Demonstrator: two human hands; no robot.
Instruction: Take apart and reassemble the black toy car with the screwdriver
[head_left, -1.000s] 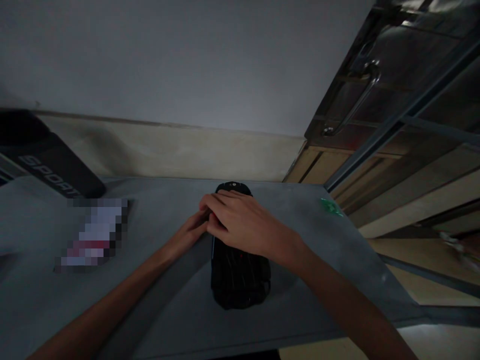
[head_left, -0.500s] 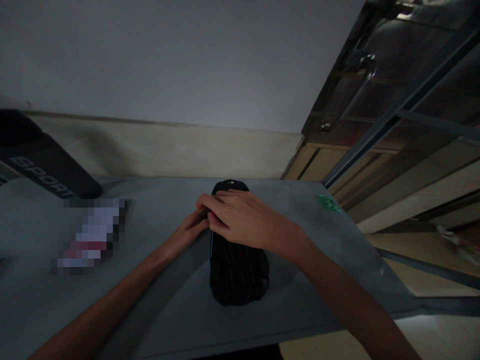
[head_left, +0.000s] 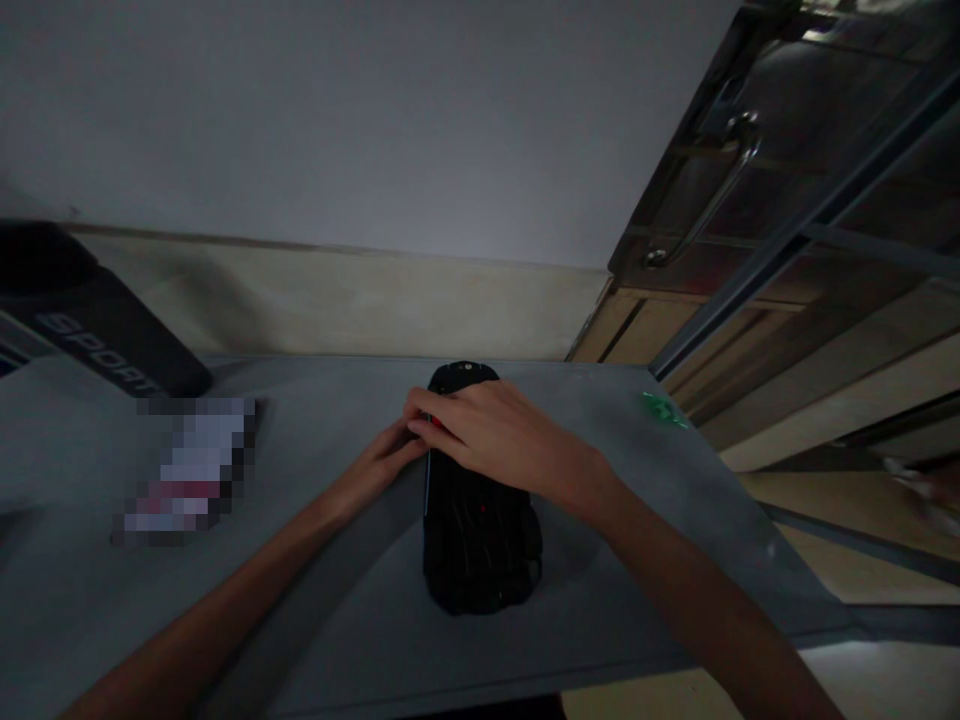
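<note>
A black toy car (head_left: 480,540), or something shaped like one, lies lengthwise on the grey table. My right hand (head_left: 495,430) reaches across its upper half, with the fingers bent over the left edge. A small red part (head_left: 436,422) shows between those fingers, too little of it to name. Against the same left edge is my left hand (head_left: 394,445), its fingers pressed together and meeting the right fingertips. What the left fingers grip is mostly hidden by the right hand.
A dark bottle (head_left: 112,325) marked SPORT leans at the left. Near it lies a pixelated flat item (head_left: 191,460). A green wrapper (head_left: 664,409) sits by the right edge of the table (head_left: 337,620). Beyond that edge are a metal frame and a door handle (head_left: 709,200).
The view has shifted slightly, so everything sits a little further right. The right fingers have shifted a bit at the car's left edge, and more of the red part shows.
</note>
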